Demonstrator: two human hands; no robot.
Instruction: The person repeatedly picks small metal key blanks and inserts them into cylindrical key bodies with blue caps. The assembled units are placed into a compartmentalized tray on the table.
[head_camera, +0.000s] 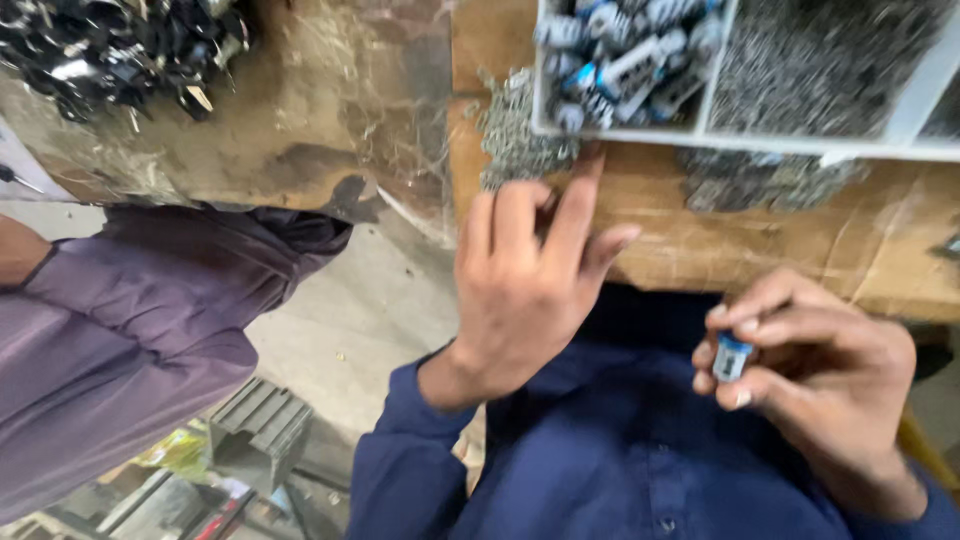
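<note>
1. The right hand (820, 370), at the lower right of the frame, pinches a small blue-and-grey part (732, 356) between thumb and fingertips.
2. The left hand (525, 285), at centre, reaches with loose, empty fingers toward a heap of small metal pieces (515, 135) on the wooden table (800, 245).
3. Risk: the heap lies near the table edge, so a careless sweep could knock pieces to the floor.
4. The fingertip pinch is slight; the part could slip.

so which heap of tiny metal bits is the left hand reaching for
The heap left of the white tray, just past the left hand fingertips. The other heap lies under the tray's right half, farther off.
</note>
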